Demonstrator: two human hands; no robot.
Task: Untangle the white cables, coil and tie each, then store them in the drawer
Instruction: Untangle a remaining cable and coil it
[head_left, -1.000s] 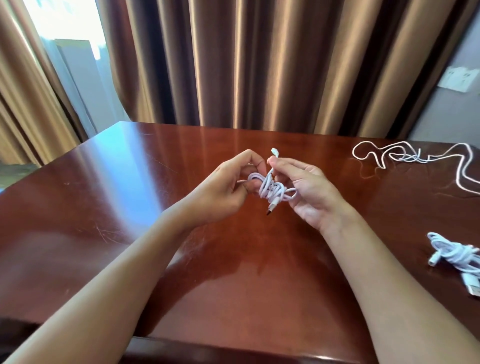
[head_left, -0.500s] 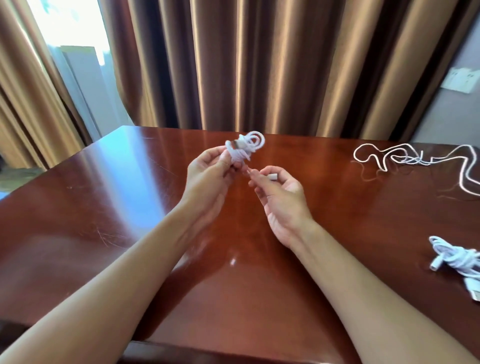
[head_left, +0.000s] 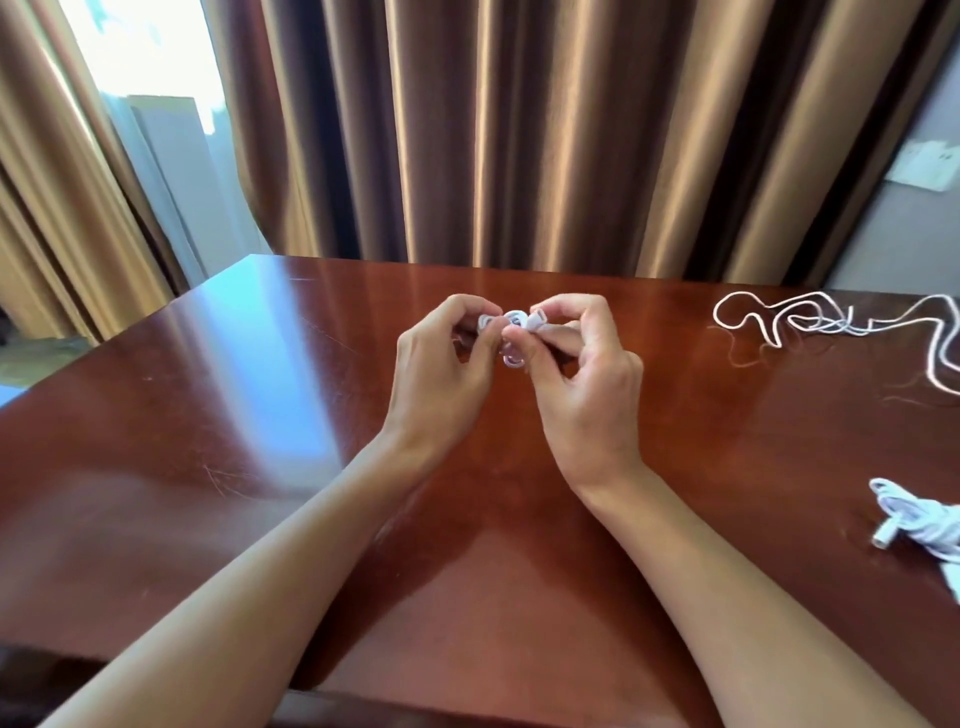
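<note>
White cable, wound into a small coil (head_left: 511, 332), is held above the middle of the surface (head_left: 260, 415), between both hands. The left hand (head_left: 441, 364) pinches the coil's left side with curled fingers (head_left: 470, 325); the right hand (head_left: 587, 364) pinches its right side, where a plug end (head_left: 537, 316) sticks up beside the thumb. Both hands are clenched on the coil, neither released.

At about 2 o'clock from the hands, a loose cable (head_left: 831, 325) sprawls in open bends on the surface and runs off the right edge of view. At about 4 o'clock, well apart from the hands, a bundle (head_left: 919, 519) lies with a connector poking out; it looks already coiled. No drawer is in view.

By my judgement the step in hand is tying off this coil with its own tail. What could go wrong:

- If either pinch loosens while the tail is being tucked, the springy loops may pop open and the coil would need rewinding.
- The plug end is short and stiff; pulled too hard through the loops, it could snag or kink the cable near the connector.
- A loosely tied coil could come undone when set down or stored, and tangle again with the others.
</note>
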